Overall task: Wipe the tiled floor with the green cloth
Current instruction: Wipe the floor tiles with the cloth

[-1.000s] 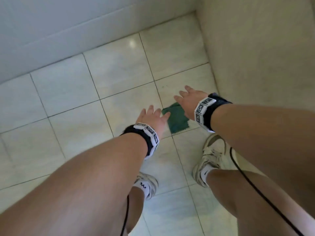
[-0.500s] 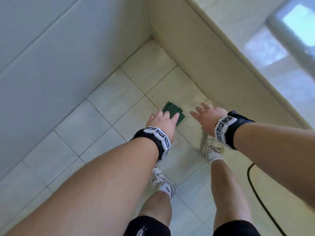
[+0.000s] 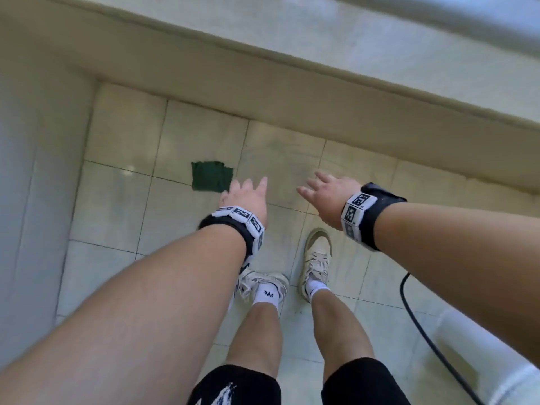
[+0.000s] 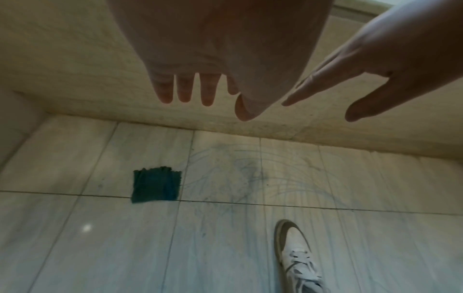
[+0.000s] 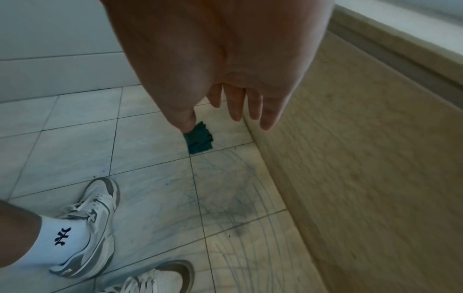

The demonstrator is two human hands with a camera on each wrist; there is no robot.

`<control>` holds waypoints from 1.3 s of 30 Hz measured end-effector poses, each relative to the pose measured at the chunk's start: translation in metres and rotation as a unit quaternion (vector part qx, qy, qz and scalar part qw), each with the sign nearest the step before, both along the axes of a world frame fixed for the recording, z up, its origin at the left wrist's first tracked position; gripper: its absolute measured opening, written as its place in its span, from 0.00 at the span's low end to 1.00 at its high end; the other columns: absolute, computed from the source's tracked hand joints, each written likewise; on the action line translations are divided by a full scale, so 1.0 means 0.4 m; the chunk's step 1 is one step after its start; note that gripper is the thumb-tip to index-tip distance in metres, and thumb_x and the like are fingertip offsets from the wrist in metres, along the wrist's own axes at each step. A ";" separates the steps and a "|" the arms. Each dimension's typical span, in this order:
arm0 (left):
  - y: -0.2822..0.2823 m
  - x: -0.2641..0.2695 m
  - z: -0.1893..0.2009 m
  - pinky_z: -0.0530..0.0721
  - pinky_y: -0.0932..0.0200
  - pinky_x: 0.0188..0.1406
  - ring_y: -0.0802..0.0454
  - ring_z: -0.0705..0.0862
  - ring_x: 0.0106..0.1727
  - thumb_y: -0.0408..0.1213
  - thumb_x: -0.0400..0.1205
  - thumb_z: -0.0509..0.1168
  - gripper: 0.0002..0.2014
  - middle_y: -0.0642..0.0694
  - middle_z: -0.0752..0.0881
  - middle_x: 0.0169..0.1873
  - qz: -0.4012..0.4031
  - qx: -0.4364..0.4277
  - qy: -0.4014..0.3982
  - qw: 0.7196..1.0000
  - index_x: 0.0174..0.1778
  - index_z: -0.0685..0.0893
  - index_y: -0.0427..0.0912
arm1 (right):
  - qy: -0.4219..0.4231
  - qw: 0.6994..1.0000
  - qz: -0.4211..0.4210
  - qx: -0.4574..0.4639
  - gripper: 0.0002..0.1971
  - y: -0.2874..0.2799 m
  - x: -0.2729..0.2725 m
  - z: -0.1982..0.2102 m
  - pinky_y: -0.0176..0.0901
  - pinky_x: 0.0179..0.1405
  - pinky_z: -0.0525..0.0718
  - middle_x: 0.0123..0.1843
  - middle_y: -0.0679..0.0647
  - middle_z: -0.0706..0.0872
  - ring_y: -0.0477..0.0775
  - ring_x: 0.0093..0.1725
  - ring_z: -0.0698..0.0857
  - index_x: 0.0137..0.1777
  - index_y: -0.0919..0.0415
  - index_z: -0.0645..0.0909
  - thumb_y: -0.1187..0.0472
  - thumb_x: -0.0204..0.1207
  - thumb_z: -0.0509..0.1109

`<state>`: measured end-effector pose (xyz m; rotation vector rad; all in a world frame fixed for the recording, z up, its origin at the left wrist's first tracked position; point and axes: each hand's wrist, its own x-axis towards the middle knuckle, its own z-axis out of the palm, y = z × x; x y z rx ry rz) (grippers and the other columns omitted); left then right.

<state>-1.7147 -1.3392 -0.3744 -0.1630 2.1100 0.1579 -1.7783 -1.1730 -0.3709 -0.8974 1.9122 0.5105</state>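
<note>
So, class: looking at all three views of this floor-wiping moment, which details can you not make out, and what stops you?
- Green cloth: near corner hidden by the right hand's thumb in the right wrist view.
- Left hand: fingertips foreshortened in the head view.
- Black cable: both ends cut off, head view.
- Ledge top: blurred, washed out.

- Open tiled floor (image 3: 114,206) surrounds the green cloth (image 3: 211,176) on its left and near sides; nothing lies on top of it.
- A beige wall base (image 3: 321,112) runs close behind the cloth, a pale wall (image 3: 29,171) stands further left.
- Two sneakers (image 3: 317,263) stand on tiles nearer the person, apart from the cloth.
</note>
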 end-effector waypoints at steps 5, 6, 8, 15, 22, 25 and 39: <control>0.193 -0.064 0.026 0.60 0.40 0.81 0.39 0.50 0.86 0.31 0.78 0.65 0.48 0.45 0.51 0.87 -0.029 0.006 0.006 1.000 0.87 0.40 0.54 | -0.004 0.999 -0.049 -0.009 0.42 0.166 -0.029 0.015 0.58 0.81 0.65 0.89 0.55 0.51 0.59 0.88 0.45 0.89 0.51 0.43 0.68 0.83 0.63; 0.224 -0.079 0.030 0.59 0.40 0.82 0.40 0.50 0.86 0.31 0.79 0.64 0.48 0.45 0.50 0.87 -0.029 0.003 0.008 1.000 0.87 0.40 0.54 | -0.001 0.998 -0.058 -0.010 0.42 0.198 -0.033 0.017 0.58 0.81 0.64 0.90 0.55 0.51 0.59 0.88 0.45 0.89 0.51 0.42 0.68 0.82 0.63; 0.258 -0.104 0.035 0.60 0.40 0.81 0.40 0.50 0.86 0.30 0.79 0.63 0.47 0.46 0.51 0.87 -0.014 -0.002 0.015 1.000 0.87 0.41 0.54 | 0.002 0.997 -0.078 -0.011 0.43 0.240 -0.041 0.018 0.58 0.81 0.64 0.90 0.54 0.50 0.59 0.88 0.45 0.89 0.50 0.41 0.70 0.82 0.62; 0.346 -0.143 0.035 0.62 0.40 0.80 0.40 0.51 0.86 0.27 0.78 0.63 0.47 0.45 0.52 0.87 -0.051 0.002 0.032 0.998 0.87 0.42 0.54 | -0.002 0.983 -0.183 -0.001 0.45 0.337 -0.024 -0.005 0.61 0.81 0.68 0.90 0.52 0.50 0.58 0.88 0.48 0.88 0.47 0.39 0.65 0.82 0.66; 0.333 -0.094 0.033 0.62 0.40 0.80 0.40 0.50 0.86 0.27 0.78 0.62 0.47 0.44 0.51 0.87 -0.118 0.011 0.024 0.993 0.87 0.42 0.54 | -0.029 0.958 -0.285 0.010 0.40 0.332 0.065 0.004 0.63 0.81 0.68 0.90 0.52 0.52 0.59 0.88 0.52 0.89 0.47 0.40 0.56 0.86 0.64; 0.333 -0.069 0.035 0.62 0.41 0.79 0.39 0.51 0.86 0.28 0.78 0.62 0.46 0.44 0.51 0.87 -0.174 0.017 0.034 0.984 0.88 0.43 0.53 | -0.022 0.949 -0.314 0.004 0.40 0.324 0.107 0.014 0.62 0.81 0.68 0.90 0.52 0.52 0.58 0.88 0.53 0.89 0.47 0.40 0.56 0.86 0.63; 0.465 0.075 -0.005 0.65 0.41 0.78 0.39 0.51 0.86 0.33 0.81 0.61 0.42 0.44 0.52 0.87 -0.259 0.009 0.018 0.966 0.88 0.45 0.52 | -0.027 0.919 -0.393 0.000 0.42 0.457 0.314 -0.060 0.62 0.81 0.68 0.89 0.53 0.54 0.58 0.87 0.53 0.89 0.47 0.41 0.60 0.84 0.65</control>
